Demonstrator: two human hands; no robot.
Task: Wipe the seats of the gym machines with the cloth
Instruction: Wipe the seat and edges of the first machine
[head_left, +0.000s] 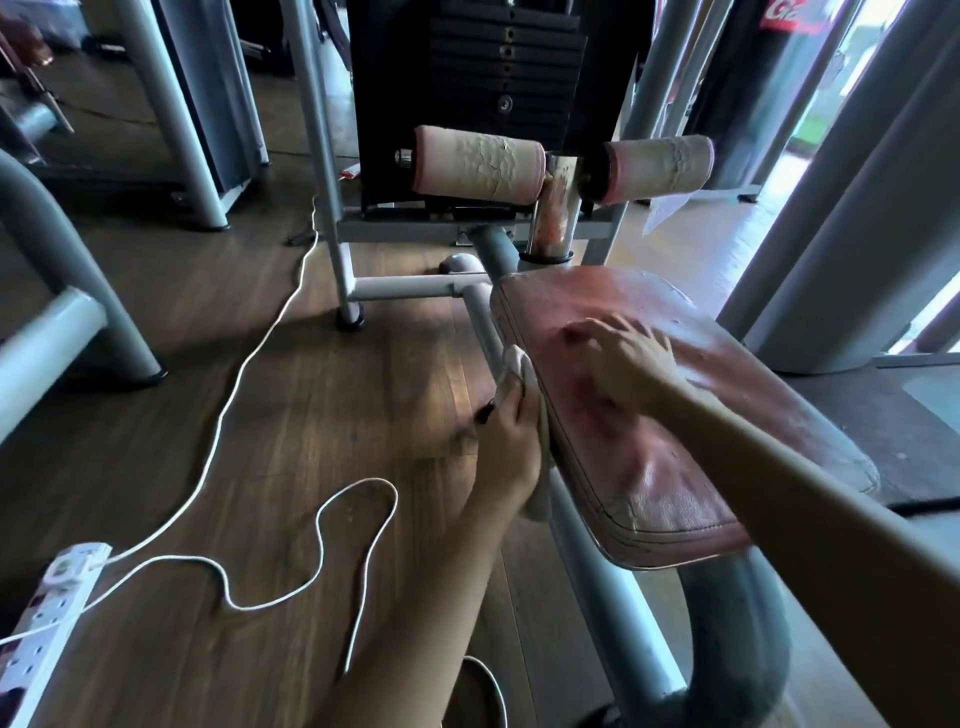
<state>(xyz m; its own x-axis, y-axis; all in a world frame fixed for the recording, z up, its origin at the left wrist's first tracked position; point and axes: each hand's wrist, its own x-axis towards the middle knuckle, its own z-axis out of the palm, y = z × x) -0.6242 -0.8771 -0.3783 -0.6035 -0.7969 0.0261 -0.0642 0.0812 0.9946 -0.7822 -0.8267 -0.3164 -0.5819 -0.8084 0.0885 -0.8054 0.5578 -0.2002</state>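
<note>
Two bare hands work at a worn red seat (654, 431) that runs from the centre toward the lower right of the frame. The left hand (506, 441) is closed around a pale cloth (524, 374), pressing it against the seat's left edge, just beside the grey frame tube (483, 322) under the pad. The right hand (621, 353) lies flat on top of the seat with fingers spread wide, holding nothing. Above the seat, in the upper middle of the frame, two cracked pink roller pads (480, 163) stick out on either side of a metal post, in front of a black weight stack (498, 57). A white cable (249, 353) snakes across the dark wooden floor (322, 415) at left, down to a power strip (47, 608) in the lower left corner.
</note>
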